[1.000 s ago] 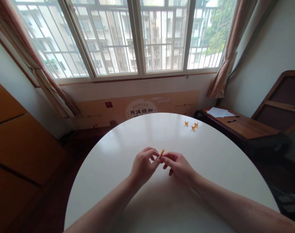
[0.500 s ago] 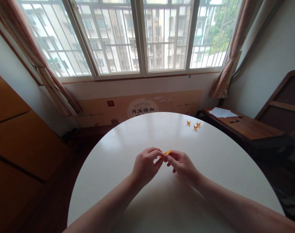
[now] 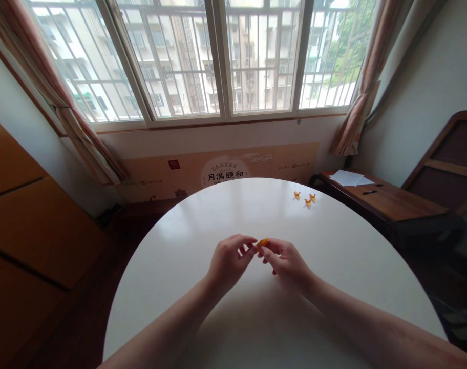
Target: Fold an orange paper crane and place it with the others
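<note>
A small piece of folded orange-yellow paper (image 3: 262,243) is held up over the white round table (image 3: 172,302), between the fingertips of both hands. My right hand (image 3: 289,261) pinches it from the right with thumb and forefinger, the other fingers curled beneath. On the other side, my left hand (image 3: 229,259) has its thumb and forefinger at the paper's left end, with small gaps showing between the fingers. Parts of the paper are covered by fingertips. Toward the far right of the table stand three small folded orange paper birds (image 3: 308,203).
Beyond the table's right edge is a wooden bench (image 3: 410,202) bearing white paper sheets (image 3: 348,178) and a dark pen (image 3: 369,192). A printed panel (image 3: 152,179) leans below the barred window. Wooden cabinet doors (image 3: 34,215) stand at the left.
The folded paper has turned in my fingers and now shows a thicker, more bunched shape. My left fingertips have drawn slightly back to the left; the birds stay put.
</note>
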{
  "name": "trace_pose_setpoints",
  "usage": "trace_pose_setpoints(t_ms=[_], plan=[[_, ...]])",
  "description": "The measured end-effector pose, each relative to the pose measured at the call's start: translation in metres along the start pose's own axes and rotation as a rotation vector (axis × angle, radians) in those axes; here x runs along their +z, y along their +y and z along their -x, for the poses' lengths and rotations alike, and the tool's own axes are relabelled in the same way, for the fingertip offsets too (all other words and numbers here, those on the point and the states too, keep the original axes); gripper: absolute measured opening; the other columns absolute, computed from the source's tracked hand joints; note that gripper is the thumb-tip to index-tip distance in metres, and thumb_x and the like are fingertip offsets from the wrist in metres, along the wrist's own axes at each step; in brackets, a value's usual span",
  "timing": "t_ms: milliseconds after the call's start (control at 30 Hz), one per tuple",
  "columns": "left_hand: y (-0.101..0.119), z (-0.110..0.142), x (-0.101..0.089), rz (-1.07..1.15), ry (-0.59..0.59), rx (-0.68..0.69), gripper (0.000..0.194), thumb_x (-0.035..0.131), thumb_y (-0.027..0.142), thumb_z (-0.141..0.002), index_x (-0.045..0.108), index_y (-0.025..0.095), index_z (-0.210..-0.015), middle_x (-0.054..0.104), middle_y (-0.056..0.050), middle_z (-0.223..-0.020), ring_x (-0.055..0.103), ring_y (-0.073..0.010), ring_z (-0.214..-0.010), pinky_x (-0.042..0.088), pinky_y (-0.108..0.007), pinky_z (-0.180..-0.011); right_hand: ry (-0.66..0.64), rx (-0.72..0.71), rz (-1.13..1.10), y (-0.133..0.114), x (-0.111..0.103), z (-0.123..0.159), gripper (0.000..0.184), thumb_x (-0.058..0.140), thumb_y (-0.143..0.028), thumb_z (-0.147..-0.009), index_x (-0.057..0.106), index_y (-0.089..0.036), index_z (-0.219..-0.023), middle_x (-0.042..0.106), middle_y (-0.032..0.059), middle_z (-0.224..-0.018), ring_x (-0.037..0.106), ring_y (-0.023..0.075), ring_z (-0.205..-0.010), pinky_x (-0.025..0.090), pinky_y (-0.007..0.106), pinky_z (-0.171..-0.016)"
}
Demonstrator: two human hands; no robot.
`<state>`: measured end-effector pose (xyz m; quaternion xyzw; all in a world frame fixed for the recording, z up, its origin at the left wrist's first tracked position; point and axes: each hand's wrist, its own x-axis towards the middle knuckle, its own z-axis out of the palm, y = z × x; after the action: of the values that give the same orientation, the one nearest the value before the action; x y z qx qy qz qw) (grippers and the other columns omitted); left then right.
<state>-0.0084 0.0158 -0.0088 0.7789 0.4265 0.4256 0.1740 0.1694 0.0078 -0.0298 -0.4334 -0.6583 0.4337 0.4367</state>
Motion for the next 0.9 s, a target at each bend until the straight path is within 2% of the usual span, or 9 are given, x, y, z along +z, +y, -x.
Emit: trace_pose_setpoints(t_ms=[200, 367, 567, 767, 900], plan=[[-0.0010, -0.0003, -0.0001, 0.001, -0.006, 0.040, 0.011, 0.068, 0.013, -0.083, 0.075, 0.021, -0.085, 0.071, -0.001, -0.080, 0.060, -0.0102, -0.062, 0.049, -0.020, -0.058, -0.006, -0.056, 0.078, -0.0012, -0.0014, 0.0007, 0.026, 0.052, -0.031, -0.092, 0.073, -0.017, -0.097, 0.069, 0.0058, -0.087, 0.064, 0.0164, -0.078, 0.045, 0.020, -0.051], [-0.0012, 0.0005, -0.0001, -0.021, 0.026, 0.064, 0.011, 0.068, 0.013, -0.083, 0.075, 0.022, -0.086, 0.073, -0.002, -0.082, 0.064, -0.0130, -0.069, 0.051, -0.022, -0.061, -0.020, -0.014, 0.030, 0.0003, -0.0007, 0.0004, 0.027, 0.055, -0.036, -0.092, 0.073, -0.017, -0.098, 0.070, 0.0067, -0.091, 0.066, 0.0173, -0.079, 0.047, 0.021, -0.051], [-0.0029, 0.0020, 0.0011, -0.023, 0.037, 0.077, 0.013, 0.066, 0.012, -0.084, 0.074, 0.022, -0.086, 0.073, -0.003, -0.084, 0.065, -0.0138, -0.072, 0.052, -0.023, -0.063, -0.025, 0.048, -0.062, 0.0016, 0.0021, -0.0008, 0.027, 0.056, -0.034, -0.089, 0.073, -0.015, -0.096, 0.071, 0.0077, -0.088, 0.066, 0.0174, -0.076, 0.048, 0.021, -0.050], [-0.0030, 0.0016, 0.0009, -0.017, 0.019, 0.074, 0.015, 0.063, 0.008, -0.083, 0.071, 0.020, -0.082, 0.071, -0.003, -0.087, 0.062, -0.0123, -0.069, 0.052, -0.022, -0.062, -0.032, 0.080, -0.083, 0.0024, 0.0028, -0.0003, 0.029, 0.056, -0.033, -0.089, 0.073, -0.015, -0.102, 0.071, 0.0074, -0.088, 0.066, 0.0172, -0.075, 0.049, 0.021, -0.052], [-0.0024, 0.0006, 0.0009, 0.003, -0.041, 0.070, 0.013, 0.062, 0.009, -0.083, 0.068, 0.020, -0.083, 0.069, -0.002, -0.090, 0.060, -0.0111, -0.068, 0.050, -0.021, -0.060, -0.023, 0.015, -0.030, 0.0057, 0.0023, -0.0010, 0.025, 0.055, -0.029, -0.089, 0.075, -0.017, -0.099, 0.072, 0.0060, -0.087, 0.065, 0.0161, -0.076, 0.049, 0.022, -0.057]])
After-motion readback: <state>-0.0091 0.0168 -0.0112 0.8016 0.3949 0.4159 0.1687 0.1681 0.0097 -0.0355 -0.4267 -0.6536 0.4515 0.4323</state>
